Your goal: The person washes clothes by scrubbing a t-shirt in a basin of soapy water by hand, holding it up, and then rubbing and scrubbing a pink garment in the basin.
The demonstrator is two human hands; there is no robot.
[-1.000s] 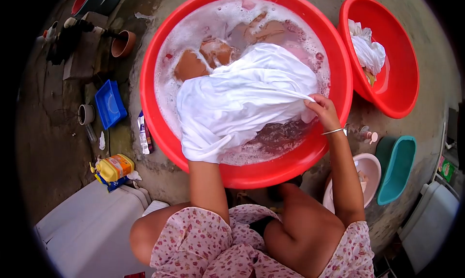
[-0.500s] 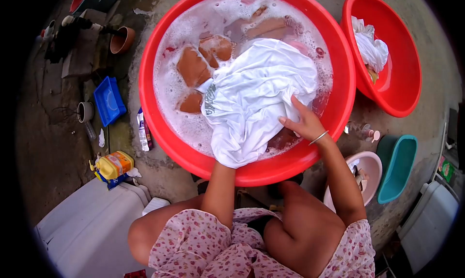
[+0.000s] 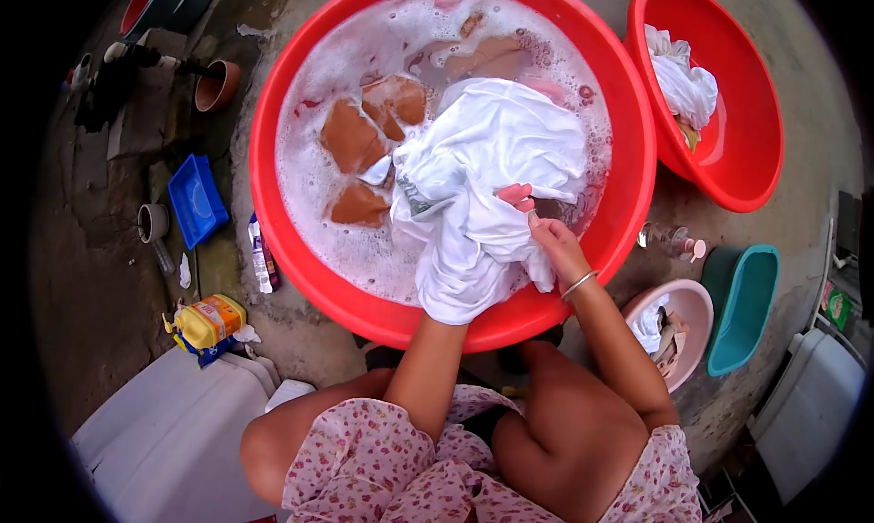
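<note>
A white cloth garment [image 3: 496,150] with a grey print lies bunched in a large red basin [image 3: 269,159] of soapy water. My left forearm goes inside the garment, and the fingertips of my left hand [image 3: 515,195] come out of the fabric near its right side. My right hand [image 3: 553,241], with a bangle at the wrist, pinches the garment's edge close to those fingertips. Brown cloth [image 3: 350,139] shows through the suds left of the garment.
A second red basin [image 3: 751,132] at the upper right holds white cloth. Below it are a clear bottle, a pink basin [image 3: 696,309] with clothes and a teal tub [image 3: 745,309]. On the left are a blue tray [image 3: 198,200] and a yellow jug [image 3: 208,321].
My left arm has shifted right inside the garment, and its fingertips now poke out. My right hand has moved slightly down and left, closing on the cloth after standing open half a second ago.
</note>
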